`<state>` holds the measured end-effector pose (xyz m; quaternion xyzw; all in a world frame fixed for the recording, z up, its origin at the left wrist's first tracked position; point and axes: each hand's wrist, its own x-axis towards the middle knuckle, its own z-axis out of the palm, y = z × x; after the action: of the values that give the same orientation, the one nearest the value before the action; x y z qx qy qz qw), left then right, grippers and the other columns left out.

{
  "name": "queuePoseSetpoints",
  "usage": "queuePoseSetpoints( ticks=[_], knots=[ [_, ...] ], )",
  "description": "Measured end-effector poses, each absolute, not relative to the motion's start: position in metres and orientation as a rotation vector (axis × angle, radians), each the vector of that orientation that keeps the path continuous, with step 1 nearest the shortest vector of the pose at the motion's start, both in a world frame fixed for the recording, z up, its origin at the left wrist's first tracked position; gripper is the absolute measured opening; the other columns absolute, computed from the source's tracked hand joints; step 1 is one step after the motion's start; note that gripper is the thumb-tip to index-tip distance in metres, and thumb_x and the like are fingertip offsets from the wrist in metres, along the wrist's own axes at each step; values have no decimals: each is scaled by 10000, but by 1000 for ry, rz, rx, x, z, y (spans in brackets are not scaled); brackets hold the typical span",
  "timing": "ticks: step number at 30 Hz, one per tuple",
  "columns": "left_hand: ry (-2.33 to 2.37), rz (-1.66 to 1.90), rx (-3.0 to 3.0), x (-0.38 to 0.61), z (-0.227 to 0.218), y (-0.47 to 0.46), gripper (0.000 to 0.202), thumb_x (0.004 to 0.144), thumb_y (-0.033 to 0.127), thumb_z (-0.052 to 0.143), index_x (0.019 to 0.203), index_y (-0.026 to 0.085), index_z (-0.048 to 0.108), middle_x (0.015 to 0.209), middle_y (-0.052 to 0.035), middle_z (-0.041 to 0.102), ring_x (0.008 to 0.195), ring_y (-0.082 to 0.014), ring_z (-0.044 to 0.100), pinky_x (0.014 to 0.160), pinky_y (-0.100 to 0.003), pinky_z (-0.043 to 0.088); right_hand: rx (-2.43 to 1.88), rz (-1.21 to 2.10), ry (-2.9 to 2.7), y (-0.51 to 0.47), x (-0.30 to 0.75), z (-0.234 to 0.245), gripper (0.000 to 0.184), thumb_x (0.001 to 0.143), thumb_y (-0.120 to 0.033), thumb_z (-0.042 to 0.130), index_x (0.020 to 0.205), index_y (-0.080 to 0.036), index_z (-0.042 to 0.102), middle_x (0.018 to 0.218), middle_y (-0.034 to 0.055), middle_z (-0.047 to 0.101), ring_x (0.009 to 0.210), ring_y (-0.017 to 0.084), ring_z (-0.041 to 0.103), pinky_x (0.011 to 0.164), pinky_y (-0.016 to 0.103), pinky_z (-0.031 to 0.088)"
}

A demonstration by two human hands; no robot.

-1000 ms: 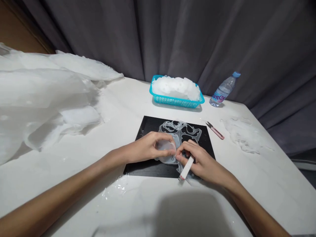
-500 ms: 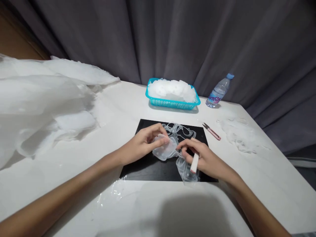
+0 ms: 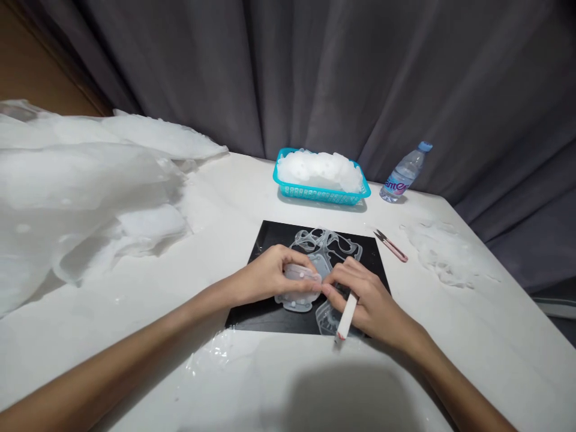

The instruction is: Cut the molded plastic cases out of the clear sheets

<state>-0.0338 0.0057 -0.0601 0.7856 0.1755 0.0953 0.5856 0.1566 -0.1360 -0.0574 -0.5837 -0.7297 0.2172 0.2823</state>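
Between the thumb and fingers of my left hand [image 3: 292, 276] is a translucent, soft-looking moulded piece [image 3: 297, 300] with rounded corners and small bumps. My right hand [image 3: 362, 294] is closed around a white, stick-like tool [image 3: 346, 321] with a red mark near its lower end. The right thumb and index fingertip meet at the right edge of the moulded piece, beside the left fingertips. Beneath both hands lies a black board [image 3: 261, 321]. Clear, looped trimmings [image 3: 342, 243] rest on its far part, and another clear piece [image 3: 327, 315] lies partly under my right hand.
A blue basket [image 3: 324, 197] heaped with white translucent pieces stands behind the board. To its right is a water bottle [image 3: 402, 177]. Pink-handled thread snips [image 3: 391, 246] and a thin scrap pile [image 3: 443, 252] lie at right. Large white translucent sheets [image 3: 90, 192] cover the left side.
My left hand has brought the moulded piece slightly nearer and to the right. The right fingertips have closed in on its edge, and the white tool has swung lower. The view has shifted slightly.
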Motion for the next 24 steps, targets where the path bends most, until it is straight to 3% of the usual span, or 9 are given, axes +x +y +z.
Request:
queuePoseSetpoints(
  ticks=[2, 5, 9, 12, 15, 18, 24],
  knots=[
    [415, 262, 1891, -35, -57, 2, 292, 904, 446, 745, 885, 158, 785, 813, -30, 744, 740, -153, 640, 673, -242, 489, -1592, 457, -1998, -134, 154, -61, 227, 1035, -219, 525, 815, -228, 582, 785, 26, 606, 798, 209, 477, 744, 349, 407],
    [572, 602, 1871, -38, -52, 4, 252, 921, 403, 723, 846, 162, 721, 770, -12, 717, 680, -136, 626, 605, -217, 479, -1709, 308, -2001, -130, 153, -73, 241, 953, -129, 545, 733, -225, 537, 731, 20, 582, 745, 204, 439, 703, 349, 381],
    [737, 972, 1562, -40, -47, 25, 237, 901, 393, 751, 889, 183, 641, 752, 19, 689, 592, -112, 620, 553, -200, 515, -1716, 325, -2130, -131, 162, -76, 264, 890, -108, 608, 667, -219, 523, 712, 18, 578, 755, 203, 443, 699, 343, 378],
    [631, 817, 1430, -39, -45, 32, 277, 900, 408, 761, 930, 186, 597, 739, 15, 717, 590, -135, 680, 568, -228, 569, -1684, 456, -2081, -135, 172, -62, 256, 971, -226, 627, 719, -217, 582, 754, 22, 599, 808, 209, 494, 755, 349, 416],
    [514, 635, 1421, -36, -46, 24, 273, 925, 393, 751, 958, 174, 593, 784, -13, 763, 644, -146, 731, 604, -223, 584, -1677, 529, -1811, -137, 175, -50, 125, 999, -348, 642, 972, -228, 661, 889, 29, 632, 862, 206, 544, 799, 350, 448],
    [472, 557, 1433, -33, -46, 11, 240, 955, 373, 731, 966, 169, 603, 787, -14, 775, 657, -128, 732, 604, -190, 564, -1595, 596, -1578, -136, 169, -51, 217, 982, -360, 663, 1163, -241, 650, 973, 35, 667, 804, 185, 539, 764, 330, 460],
    [423, 445, 1379, -34, -45, 3, 236, 983, 384, 702, 973, 176, 591, 722, 21, 724, 601, -89, 666, 563, -157, 504, -1492, 672, -1443, -135, 154, -62, 133, 928, -355, 740, 994, -243, 713, 894, 13, 667, 756, 165, 525, 734, 307, 454]
  ],
)
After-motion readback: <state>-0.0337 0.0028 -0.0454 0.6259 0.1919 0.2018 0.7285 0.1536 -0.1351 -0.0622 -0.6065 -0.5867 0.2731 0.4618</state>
